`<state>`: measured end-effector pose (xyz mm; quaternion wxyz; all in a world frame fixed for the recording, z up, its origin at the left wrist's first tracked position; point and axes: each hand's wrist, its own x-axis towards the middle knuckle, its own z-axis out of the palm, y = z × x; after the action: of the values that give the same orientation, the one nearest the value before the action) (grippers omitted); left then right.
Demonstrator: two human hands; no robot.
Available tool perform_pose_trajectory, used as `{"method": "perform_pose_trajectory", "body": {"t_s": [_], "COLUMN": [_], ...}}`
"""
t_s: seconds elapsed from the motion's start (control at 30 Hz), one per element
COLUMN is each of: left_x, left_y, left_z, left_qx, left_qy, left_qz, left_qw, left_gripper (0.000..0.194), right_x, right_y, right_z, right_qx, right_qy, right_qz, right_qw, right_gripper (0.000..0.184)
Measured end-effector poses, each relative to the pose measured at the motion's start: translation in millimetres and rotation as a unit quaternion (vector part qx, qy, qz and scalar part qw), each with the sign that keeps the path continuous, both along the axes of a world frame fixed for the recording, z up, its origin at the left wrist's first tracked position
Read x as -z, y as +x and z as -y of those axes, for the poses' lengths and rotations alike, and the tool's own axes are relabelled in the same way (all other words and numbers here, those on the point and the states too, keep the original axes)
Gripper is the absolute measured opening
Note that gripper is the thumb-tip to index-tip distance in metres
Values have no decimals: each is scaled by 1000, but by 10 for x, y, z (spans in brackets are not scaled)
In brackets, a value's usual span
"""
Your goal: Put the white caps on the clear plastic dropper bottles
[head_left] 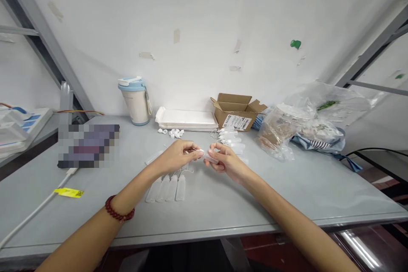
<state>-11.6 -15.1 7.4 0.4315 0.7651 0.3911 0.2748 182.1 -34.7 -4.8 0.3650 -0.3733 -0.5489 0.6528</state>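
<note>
Over on the grey tabletop, the action is centered: the left hand is pinching a small white piece, the right hand is gripping a clear plastic bottle, and spare bottles are lying at six o'clock.

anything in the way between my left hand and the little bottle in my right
Nothing visible stands between them. The left hand holds a small white piece close to the clear plastic bottle in the right hand. The row of bottles lies lower down on the table, not between them.
</note>
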Motion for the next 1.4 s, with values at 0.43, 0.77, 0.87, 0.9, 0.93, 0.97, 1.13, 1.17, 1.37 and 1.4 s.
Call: {"method": "perform_pose_trajectory", "body": {"t_s": [0.43, 0.77, 0.87, 0.9, 0.93, 0.97, 1.13, 1.17, 1.37, 1.4], "left_x": [54, 49, 27, 15, 3, -7, -18, -7, 97, 109], "left_y": [0, 27, 24, 21, 19, 17, 26, 34, 89, 96], "left_z": [-51, -1, -9, -6, 0, 10, 61, 64, 60, 64], "left_qx": [-9, -14, 9, 19, 26, 29, 3, -4, -29, -29], "left_qy": [-34, 67, 16, 4, -2, -3, 44, 66, 200, 221], "left_qz": [41, -24, -1, 1, -1, -5, -36, -42, -82, -89], "left_qw": [999, 997, 1000, 1000, 1000, 1000, 998, 997, 976, 971], "left_gripper": [38, 24, 35, 37, 39, 39, 34, 32, 19, 17], "right_x": [43, 49, 49, 47, 46, 43, 31, 33, 69, 71], "right_y": [12, 28, 22, 21, 20, 20, 18, 15, -14, -16], "right_z": [-4, -38, -32, -29, -25, -21, 1, 1, -33, -36], "right_qx": [106, 103, 108, 107, 106, 107, 121, 124, 131, 131], "right_qy": [201, 170, 190, 194, 197, 200, 198, 194, 113, 94], "right_qz": [128, 85, 94, 94, 94, 94, 118, 116, 70, 59], "right_qw": [965, 976, 971, 971, 970, 969, 965, 966, 982, 985], "right_gripper": [26, 25, 26, 27, 29, 30, 29, 29, 34, 35]}}
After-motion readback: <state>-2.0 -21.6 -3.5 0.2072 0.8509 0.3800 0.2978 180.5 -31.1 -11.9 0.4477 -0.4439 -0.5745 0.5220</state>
